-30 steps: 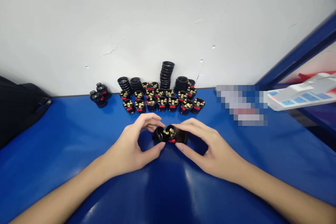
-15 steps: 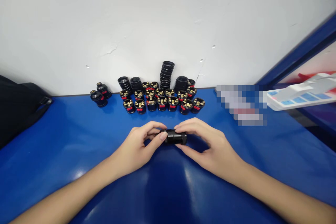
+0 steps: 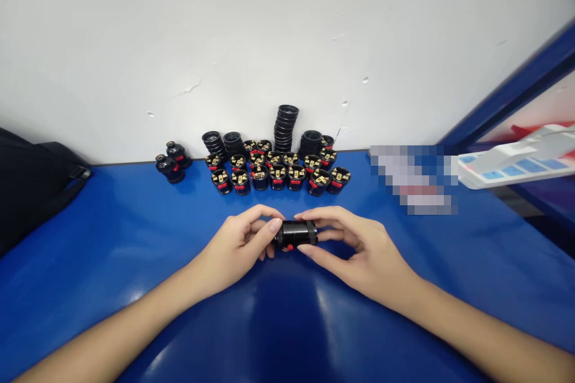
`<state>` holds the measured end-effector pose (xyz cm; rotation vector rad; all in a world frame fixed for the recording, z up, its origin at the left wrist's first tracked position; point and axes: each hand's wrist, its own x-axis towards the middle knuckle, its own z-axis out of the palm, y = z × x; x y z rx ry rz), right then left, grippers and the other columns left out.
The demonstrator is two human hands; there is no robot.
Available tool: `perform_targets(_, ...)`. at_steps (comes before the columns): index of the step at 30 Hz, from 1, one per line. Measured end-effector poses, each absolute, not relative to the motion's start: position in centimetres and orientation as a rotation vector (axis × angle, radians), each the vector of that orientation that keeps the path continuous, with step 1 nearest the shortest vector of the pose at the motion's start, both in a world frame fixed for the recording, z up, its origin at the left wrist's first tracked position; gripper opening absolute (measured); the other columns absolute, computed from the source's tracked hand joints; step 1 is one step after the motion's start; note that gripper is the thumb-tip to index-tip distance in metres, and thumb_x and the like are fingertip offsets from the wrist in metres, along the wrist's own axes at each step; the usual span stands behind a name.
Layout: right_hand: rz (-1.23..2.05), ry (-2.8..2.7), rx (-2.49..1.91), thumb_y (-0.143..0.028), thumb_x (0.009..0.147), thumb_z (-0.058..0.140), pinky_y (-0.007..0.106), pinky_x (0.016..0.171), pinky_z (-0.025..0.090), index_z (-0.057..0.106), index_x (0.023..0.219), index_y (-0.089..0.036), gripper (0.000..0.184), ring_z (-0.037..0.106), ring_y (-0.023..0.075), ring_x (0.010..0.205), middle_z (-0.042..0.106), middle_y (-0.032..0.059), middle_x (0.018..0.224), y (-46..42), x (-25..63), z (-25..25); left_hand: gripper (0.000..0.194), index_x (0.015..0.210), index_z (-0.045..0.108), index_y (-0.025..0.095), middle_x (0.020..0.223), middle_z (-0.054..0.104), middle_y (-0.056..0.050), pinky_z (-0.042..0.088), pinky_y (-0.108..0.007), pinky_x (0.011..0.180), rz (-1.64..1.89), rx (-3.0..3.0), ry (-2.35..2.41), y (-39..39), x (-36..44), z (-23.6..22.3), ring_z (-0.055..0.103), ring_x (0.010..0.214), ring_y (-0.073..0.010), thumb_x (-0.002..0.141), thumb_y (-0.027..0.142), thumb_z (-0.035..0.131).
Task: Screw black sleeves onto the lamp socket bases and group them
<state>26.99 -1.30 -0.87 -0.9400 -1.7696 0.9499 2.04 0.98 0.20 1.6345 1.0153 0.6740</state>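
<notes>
A black lamp holder (image 3: 296,230) with a small red switch on its near side lies sideways between my two hands, just above the blue table. My left hand (image 3: 245,239) is closed round its left end, thumb on top and fingers behind and below. At the right end, where a dark ring sits, the curved fingers and thumb of my right hand (image 3: 354,236) grip it from both sides. Beyond my hands stand several open black lamp holder bodies (image 3: 277,178) with brass contacts and red switches.
Stacks of black rings (image 3: 286,128) rise behind the bodies, near the white wall (image 3: 287,30). Two capped lamp holders (image 3: 168,167) stand further left. A black bag (image 3: 36,185) is at the left edge; a blurred-out item (image 3: 413,182) and a white-and-blue object (image 3: 516,164) are at right.
The lamp holder has rolled, so its red switch now shows on the near side. My left thumb has shifted up and left, and my right fingers have changed their hold at the ring end.
</notes>
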Motion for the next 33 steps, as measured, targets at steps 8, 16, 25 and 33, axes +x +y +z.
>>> perform_targets(8, 1.188, -1.691, -0.967, -0.027, 0.089, 0.091, 0.035, 0.093, 0.074, 0.074, 0.127, -0.023, 0.042, 0.086, 0.0262, 0.110, 0.085, 0.0082, 0.122, -1.0, 27.2, -1.0, 0.040, 0.123, 0.067, 0.020, 0.076, 0.074, 0.001, 0.056, -0.024, 0.067, 0.669, 1.580, 1.033, 1.1, 1.8, 0.0, 0.067, 0.067, -0.0126, 0.108, 0.057, 0.061)
perform_targets(16, 1.301, -1.627, -0.989, -0.030, 0.093, 0.087, 0.033, 0.088, 0.074, 0.070, 0.126, -0.022, 0.038, 0.088, 0.0230, 0.092, 0.088, 0.0086, 0.111, -0.7, 27.3, -0.9, 0.027, 0.133, 0.063, 0.025, 0.122, 0.081, -0.004, 0.065, -0.026, 0.095, 0.812, 1.700, 0.873, 0.6, 1.4, -0.5, 0.080, 0.105, -0.0147, 0.107, 0.033, 0.069)
perform_targets(25, 1.357, -1.570, -1.036, -0.038, 0.096, 0.084, 0.026, 0.080, 0.070, 0.071, 0.126, -0.020, 0.038, 0.084, 0.0164, 0.081, 0.085, 0.0080, 0.103, -0.7, 27.3, -1.0, 0.048, 0.146, 0.058, 0.026, 0.147, 0.070, -0.009, 0.055, -0.035, 0.120, 1.111, 2.292, 0.732, 0.8, 1.3, -1.5, 0.067, 0.139, -0.0200, 0.103, 0.013, 0.073)
perform_targets(33, 1.334, -1.569, -1.044, -0.036, 0.093, 0.086, 0.024, 0.077, 0.068, 0.072, 0.123, -0.021, 0.036, 0.081, 0.0138, 0.079, 0.084, 0.0076, 0.108, -0.7, 27.2, -0.7, 0.042, 0.157, 0.041, 0.028, 0.114, 0.075, -0.006, 0.054, -0.050, 0.106, 0.847, 2.371, 1.098, 0.3, 1.2, -0.6, 0.068, 0.114, -0.0257, 0.116, 0.029, 0.050)
